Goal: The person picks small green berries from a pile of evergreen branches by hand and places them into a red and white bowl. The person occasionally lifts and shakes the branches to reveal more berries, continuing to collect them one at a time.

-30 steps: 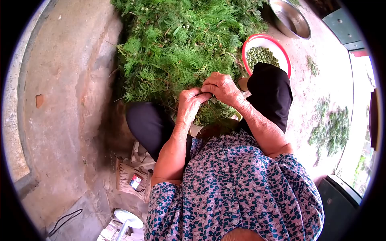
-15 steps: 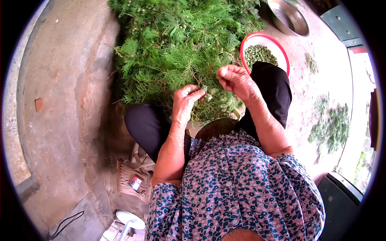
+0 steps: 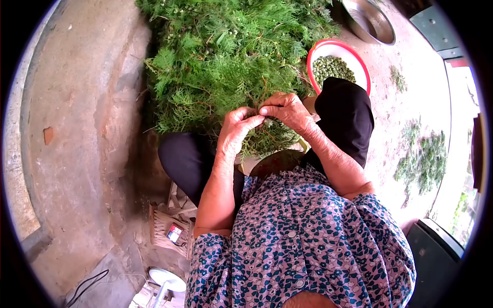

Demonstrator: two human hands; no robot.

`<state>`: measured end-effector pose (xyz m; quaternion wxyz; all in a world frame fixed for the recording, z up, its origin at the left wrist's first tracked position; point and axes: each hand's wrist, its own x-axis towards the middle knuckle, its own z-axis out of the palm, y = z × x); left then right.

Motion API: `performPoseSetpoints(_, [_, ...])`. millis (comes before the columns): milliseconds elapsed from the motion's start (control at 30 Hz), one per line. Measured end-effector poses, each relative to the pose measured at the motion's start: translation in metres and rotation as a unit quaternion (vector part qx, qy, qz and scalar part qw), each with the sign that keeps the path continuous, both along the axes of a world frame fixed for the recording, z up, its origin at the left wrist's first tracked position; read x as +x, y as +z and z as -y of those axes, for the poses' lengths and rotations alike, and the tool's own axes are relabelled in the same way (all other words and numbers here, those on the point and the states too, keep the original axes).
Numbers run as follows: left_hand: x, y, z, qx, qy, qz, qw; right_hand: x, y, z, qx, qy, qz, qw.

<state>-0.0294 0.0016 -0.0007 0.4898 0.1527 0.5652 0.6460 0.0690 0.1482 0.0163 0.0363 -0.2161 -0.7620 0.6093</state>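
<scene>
My left hand (image 3: 236,131) pinches a leafy evergreen sprig (image 3: 268,137) between thumb and forefinger, above my lap. Against those fingertips, my right hand (image 3: 288,112) is closed in a pinch with its thumb pointing left. Whatever lies between the right fingertips is hidden by the fingers. A large heap of feathery green evergreen branches (image 3: 215,66) spreads in front of both hands, with small pale cones among the leaves. Beyond my right knee stands a white basin with a red rim (image 3: 367,72), partly filled with small green cones (image 3: 334,69).
A metal bowl (image 3: 367,21) stands behind the basin. Cut greenery (image 3: 423,161) lies scattered on the floor at right. On the left, a woven stool (image 3: 167,231) carries a small box (image 3: 174,233), near a white fan (image 3: 167,280). My knees flank the work area.
My right hand has moved left and down from a raised position, and its fingertips now meet those of my left hand. The left hand has barely moved and keeps its pinch.
</scene>
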Motion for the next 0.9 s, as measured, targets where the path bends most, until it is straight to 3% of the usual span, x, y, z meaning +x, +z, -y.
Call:
performPoseSetpoints(67, [-0.002,-0.001,0.001,-0.012,-0.019,-0.004,1.000,-0.001,0.001,0.001,0.046,0.007,-0.031,0.998])
performPoseSetpoints(267, [0.000,0.002,0.002,0.024,-0.027,0.023,0.999,-0.002,0.008,0.004,-0.035,0.010,-0.027,0.999])
performPoseSetpoints(333, [0.002,0.001,0.001,0.032,0.005,0.063,0.998,-0.004,0.018,0.001,-0.205,-0.066,0.084,0.973])
performPoseSetpoints(600, [0.004,-0.001,0.000,0.049,0.049,0.071,0.995,0.002,0.006,-0.011,-0.403,-0.106,-0.007,0.909])
performPoseSetpoints(733, [0.003,0.001,0.001,0.041,0.071,0.073,0.994,0.005,0.005,-0.014,-0.411,-0.070,-0.040,0.908])
performPoseSetpoints(900, [0.001,0.000,0.001,0.046,0.066,0.051,0.995,0.005,0.013,-0.011,-0.240,0.027,0.091,0.966])
